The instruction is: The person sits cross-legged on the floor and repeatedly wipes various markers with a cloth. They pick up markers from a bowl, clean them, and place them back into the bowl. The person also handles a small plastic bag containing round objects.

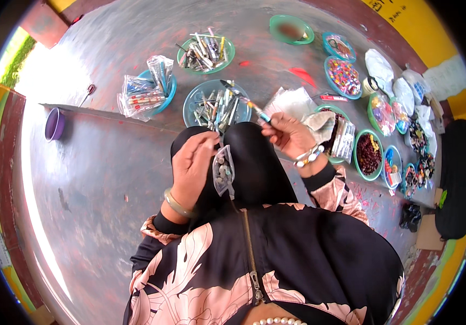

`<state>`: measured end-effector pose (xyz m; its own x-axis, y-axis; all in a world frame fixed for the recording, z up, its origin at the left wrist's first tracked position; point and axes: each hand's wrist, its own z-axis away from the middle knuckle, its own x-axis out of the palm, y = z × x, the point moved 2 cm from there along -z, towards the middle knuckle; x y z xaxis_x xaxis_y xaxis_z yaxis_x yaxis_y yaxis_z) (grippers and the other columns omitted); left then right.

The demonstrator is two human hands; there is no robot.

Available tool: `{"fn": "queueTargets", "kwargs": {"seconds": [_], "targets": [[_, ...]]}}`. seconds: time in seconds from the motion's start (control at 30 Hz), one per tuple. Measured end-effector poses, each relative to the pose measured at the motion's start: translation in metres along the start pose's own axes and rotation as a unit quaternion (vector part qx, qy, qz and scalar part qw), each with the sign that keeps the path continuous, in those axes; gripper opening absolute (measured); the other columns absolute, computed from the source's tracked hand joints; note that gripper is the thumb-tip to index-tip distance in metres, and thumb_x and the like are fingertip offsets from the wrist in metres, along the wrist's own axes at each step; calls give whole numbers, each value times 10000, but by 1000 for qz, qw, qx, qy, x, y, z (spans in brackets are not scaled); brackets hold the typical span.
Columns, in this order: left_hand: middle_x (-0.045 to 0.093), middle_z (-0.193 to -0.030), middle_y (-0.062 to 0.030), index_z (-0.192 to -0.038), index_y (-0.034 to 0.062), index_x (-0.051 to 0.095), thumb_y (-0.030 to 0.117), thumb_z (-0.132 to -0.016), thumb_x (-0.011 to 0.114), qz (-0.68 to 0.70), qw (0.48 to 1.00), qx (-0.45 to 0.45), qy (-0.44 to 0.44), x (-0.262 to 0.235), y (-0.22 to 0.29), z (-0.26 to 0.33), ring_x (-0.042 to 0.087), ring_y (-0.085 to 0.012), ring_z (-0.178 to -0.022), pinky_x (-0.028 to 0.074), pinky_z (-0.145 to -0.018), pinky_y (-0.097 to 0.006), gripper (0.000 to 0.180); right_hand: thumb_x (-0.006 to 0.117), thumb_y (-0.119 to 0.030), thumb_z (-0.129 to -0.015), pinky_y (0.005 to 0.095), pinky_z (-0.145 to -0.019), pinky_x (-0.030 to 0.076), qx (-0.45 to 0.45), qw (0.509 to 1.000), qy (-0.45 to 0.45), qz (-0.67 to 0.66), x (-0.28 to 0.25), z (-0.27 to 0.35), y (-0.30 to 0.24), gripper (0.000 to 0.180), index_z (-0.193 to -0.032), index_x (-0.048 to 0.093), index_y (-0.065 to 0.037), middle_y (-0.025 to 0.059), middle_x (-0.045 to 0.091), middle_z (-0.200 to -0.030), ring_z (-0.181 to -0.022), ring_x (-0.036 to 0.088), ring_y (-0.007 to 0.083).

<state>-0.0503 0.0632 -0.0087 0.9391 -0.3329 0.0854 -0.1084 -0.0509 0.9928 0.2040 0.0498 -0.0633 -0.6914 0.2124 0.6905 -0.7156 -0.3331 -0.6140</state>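
Between the thumb and fingers of my right hand (290, 135) is a slim pen-like stick (248, 103), dark at its far end, with orange, white and blue parts. It points up and left, over a clear blue basin (188, 108) of similar sticks just past my knees. My left hand (192, 162) is closed, its fingertips at the upper edge of a small clear plastic bag (223, 172) over my lap. Several small roundish greyish pieces lie inside the bag. The exact grip of the left fingertips is partly hidden.
Past my knees stand a green basin of sticks (227, 60) and a blue basin with packed sticks (172, 96). At right are clear plastic sleeves (290, 103), a grey cloth (320, 125), a basin of dark red beads (358, 169) and colourful bowls. A purple bowl (55, 124) stands left.
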Motion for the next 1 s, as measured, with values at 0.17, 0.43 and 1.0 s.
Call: {"fn": "queueTargets", "kwargs": {"seconds": [0.17,0.43,1.0], "targets": [[604,-1059,-62,-1192,-30,531,149,-956,507,79,989,-81,-99,46,-9,7,562,-110,-965,454,-846,-264,297,622,-102,-868,219,-585,512,-26,997,-65,-35,43,41,44,69,-903,598,-47,86,675,-899,-827,683,203],[636,-972,-151,-1097,-19,533,150,-983,422,177,978,-109,-26,40,3,16,646,-228,-848,508,-804,-327,232,620,-160,-820,326,-618,527,-229,791,136,551,-30,32,15,201,-983,593,-46,104,655,-913,-773,673,249],[595,-877,-40,-1162,-38,544,41,-932,467,4,973,-158,-165,28,6,28,531,-65,-688,450,-641,-212,254,543,-241,-822,470,-771,469,-198,338,375,841,-199,18,-85,190,-915,635,-103,156,642,-887,-899,601,336]]}}
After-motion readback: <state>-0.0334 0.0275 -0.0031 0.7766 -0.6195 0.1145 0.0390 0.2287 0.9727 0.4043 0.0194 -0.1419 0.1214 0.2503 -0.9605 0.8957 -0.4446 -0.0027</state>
